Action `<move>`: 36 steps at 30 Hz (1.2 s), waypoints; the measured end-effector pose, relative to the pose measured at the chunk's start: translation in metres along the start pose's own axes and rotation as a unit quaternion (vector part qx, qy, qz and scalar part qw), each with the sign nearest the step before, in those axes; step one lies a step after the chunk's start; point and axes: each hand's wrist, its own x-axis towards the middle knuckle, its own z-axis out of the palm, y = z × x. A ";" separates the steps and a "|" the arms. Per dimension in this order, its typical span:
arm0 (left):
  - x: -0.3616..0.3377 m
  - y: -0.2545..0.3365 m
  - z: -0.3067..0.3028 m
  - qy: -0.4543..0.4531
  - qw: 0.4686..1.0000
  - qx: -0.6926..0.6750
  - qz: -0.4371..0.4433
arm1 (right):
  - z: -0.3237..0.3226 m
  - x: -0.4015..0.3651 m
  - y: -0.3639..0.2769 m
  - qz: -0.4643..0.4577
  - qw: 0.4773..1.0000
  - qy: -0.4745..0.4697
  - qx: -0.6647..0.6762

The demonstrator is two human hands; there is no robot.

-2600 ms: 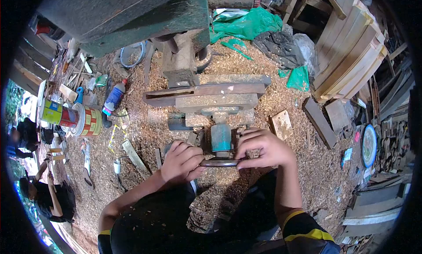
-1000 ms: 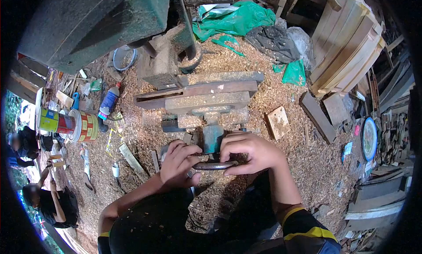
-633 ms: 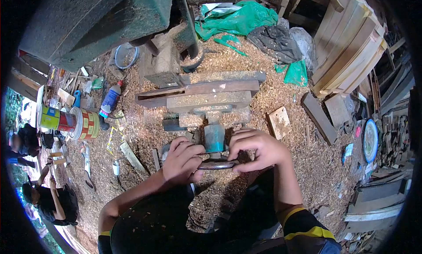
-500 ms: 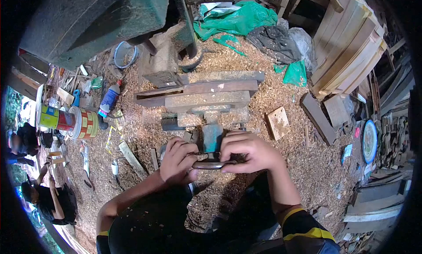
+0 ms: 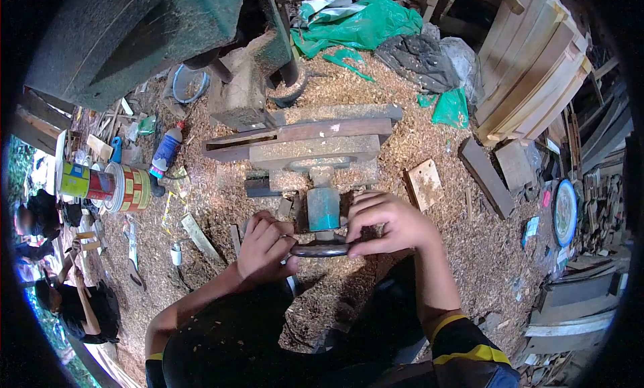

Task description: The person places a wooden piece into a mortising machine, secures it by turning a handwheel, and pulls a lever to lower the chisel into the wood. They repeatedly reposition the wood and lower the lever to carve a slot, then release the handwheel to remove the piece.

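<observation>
Both hands are on a dark metal handwheel (image 5: 319, 251), seen nearly edge-on at the near end of a vise. My left hand (image 5: 265, 247) is closed around its left side, and my right hand (image 5: 389, 226) grips the right side with thumb and fingers. Behind the wheel is a teal cylindrical housing (image 5: 324, 210) on the vise's screw. Dusty vise jaws (image 5: 315, 148) hold a dark wooden bar (image 5: 335, 128) lying crosswise, with a long slot cut into its left end.
A large green machine (image 5: 154, 46) looms at upper left. Wood shavings cover the floor. Around it are a loose wooden block (image 5: 424, 185), a dark plank (image 5: 486, 178), a bottle (image 5: 166, 152), paint buckets (image 5: 127, 188) and stacked curved boards (image 5: 533, 66). Another person (image 5: 80, 304) sits at far left.
My hands have moved slightly apart toward the wheel's two sides, showing more of its rim and the teal housing. The wooden bar stays in the jaws.
</observation>
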 end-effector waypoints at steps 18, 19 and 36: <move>0.004 0.000 0.000 -0.030 0.999 -0.013 -0.015 | 0.000 -0.003 0.001 0.020 1.000 -0.021 0.006; 0.007 0.000 0.001 -0.030 0.999 -0.013 -0.016 | -0.001 -0.002 0.000 0.020 1.000 -0.021 0.007; 0.003 0.002 0.002 -0.025 0.999 -0.019 -0.031 | 0.016 0.005 -0.004 0.005 0.999 0.011 0.030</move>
